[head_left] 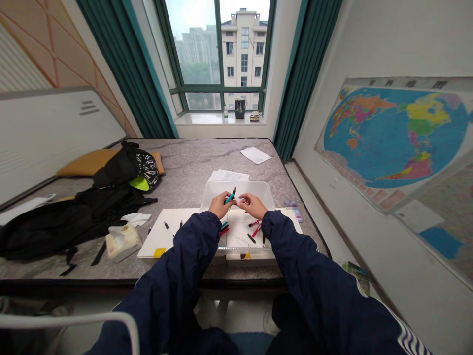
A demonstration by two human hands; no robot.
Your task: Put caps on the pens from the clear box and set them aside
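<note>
My left hand is closed around a teal and black pen, holding it tilted up over a clear plastic bin. My right hand is pinched close to the pen's lower end; what its fingers hold is too small to make out. Both arms wear dark blue sleeves. Several red and black pens lie loose inside the bin below my hands. Two dark pens rest on a white board to the left of the bin.
A black backpack and dark clothing cover the left of the grey mattress surface. A tissue pack sits near the front edge. Paper sheets lie further back. A world map hangs on the right wall.
</note>
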